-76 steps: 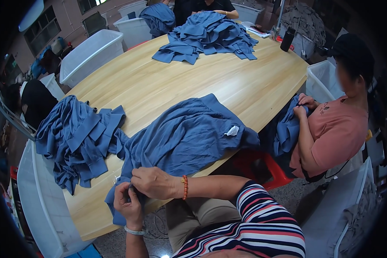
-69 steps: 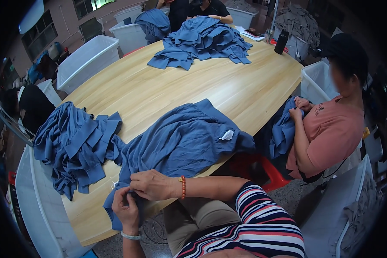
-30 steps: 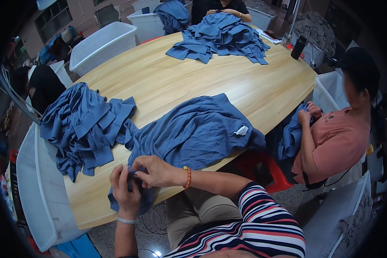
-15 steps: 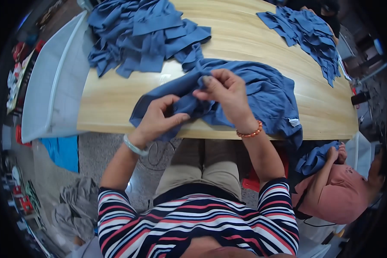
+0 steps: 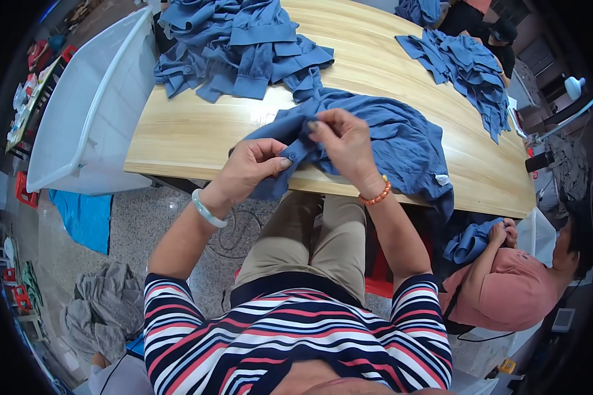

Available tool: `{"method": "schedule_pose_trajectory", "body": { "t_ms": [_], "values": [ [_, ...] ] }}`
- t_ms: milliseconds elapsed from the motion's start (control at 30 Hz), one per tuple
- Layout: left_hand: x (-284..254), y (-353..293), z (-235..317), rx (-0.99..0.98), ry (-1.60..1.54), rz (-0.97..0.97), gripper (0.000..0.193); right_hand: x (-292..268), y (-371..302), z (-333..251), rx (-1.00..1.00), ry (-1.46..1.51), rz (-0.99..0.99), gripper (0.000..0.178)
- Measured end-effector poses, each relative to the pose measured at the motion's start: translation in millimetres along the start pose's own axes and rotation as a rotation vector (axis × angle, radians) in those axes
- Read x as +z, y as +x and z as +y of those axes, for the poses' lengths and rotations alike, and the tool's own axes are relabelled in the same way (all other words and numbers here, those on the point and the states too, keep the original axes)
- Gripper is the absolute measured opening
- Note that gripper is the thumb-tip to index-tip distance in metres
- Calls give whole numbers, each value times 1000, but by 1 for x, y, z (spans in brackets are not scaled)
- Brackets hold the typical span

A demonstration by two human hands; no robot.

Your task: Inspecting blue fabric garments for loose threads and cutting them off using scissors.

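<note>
A blue shirt (image 5: 402, 135) lies crumpled along the table's near edge, with part of it drooping over the edge. My left hand (image 5: 250, 168) pinches its edge between thumb and fingers, close beside a small round button (image 5: 292, 156). Just to the right and slightly farther off, my right hand (image 5: 344, 141) has thumb and fingertips closed on another part of the same shirt. Between the two hands the cloth is lifted and folded. A small white tag (image 5: 442, 179) shows at the shirt's right end.
A heap of blue garments (image 5: 244, 49) lies at the table's far left, another pile (image 5: 464, 69) at the far right. A white plastic bin (image 5: 102, 112) stands left of the wooden table (image 5: 191, 131). At right, a person in pink (image 5: 517, 289) holds blue cloth (image 5: 471, 240).
My left hand has shifted right, closer to my right hand, and its fingers have closed in on the shirt's edge, where a button now shows. The view has tilted slightly.
</note>
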State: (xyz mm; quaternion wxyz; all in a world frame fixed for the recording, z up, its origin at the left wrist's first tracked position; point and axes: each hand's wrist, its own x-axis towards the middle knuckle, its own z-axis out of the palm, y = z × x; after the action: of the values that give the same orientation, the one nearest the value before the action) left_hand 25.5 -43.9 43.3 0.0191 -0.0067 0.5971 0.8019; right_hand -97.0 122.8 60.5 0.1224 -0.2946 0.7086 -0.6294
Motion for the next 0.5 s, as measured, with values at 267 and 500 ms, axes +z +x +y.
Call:
{"method": "schedule_pose_trajectory", "body": {
  "t_ms": [267,500],
  "values": [
    [2,-1,-8,163,324,200,10,14,-19,-8,-165,-197,-125,10],
    [10,6,-2,172,245,220,10,13,-19,-18,-478,-352,-64,10]
  ]
}}
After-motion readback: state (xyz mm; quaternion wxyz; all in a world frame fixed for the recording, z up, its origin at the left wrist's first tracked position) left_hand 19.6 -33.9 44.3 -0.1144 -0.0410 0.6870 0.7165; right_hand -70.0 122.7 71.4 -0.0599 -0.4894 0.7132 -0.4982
